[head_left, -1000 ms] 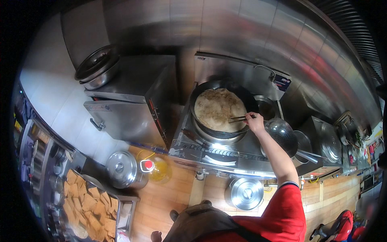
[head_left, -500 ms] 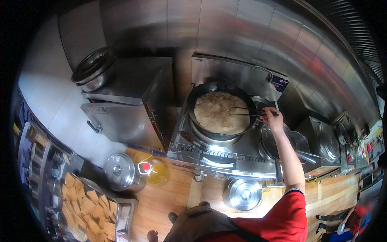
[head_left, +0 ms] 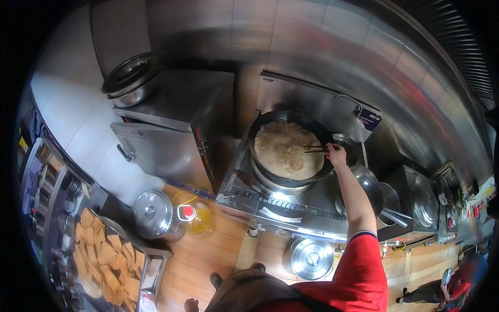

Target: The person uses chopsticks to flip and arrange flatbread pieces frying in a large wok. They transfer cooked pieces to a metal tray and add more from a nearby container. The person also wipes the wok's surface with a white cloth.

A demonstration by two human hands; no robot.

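Note:
My right hand [head_left: 336,154] is closed around a pair of dark chopsticks [head_left: 315,150] over the right side of a large black wok [head_left: 326,172]. The chopsticks point left, their tips over or in the pale brown, foaming liquid [head_left: 287,151] that fills much of the wok. Whatever lies under the foam is hidden. The wok sits on a steel stove [head_left: 236,195]. At the bottom edge, only a small dark part of my left hand [head_left: 191,305] shows, low beside my body and away from the stove; its fingers cannot be made out.
Right of the wok stand a perforated strainer [head_left: 365,182] and a lidded pot [head_left: 423,200]. A steel cabinet [head_left: 156,151] is at left. On the floor are lidded pots [head_left: 312,258] and a yellow oil jug [head_left: 201,221]. Brown flat pieces [head_left: 106,255] fill a tray. Another person [head_left: 452,286] is far right.
My right hand has moved left, closer to the wok's rim. The chopstick tips have come closer together and less of their length shows. The whole view has shifted slightly.

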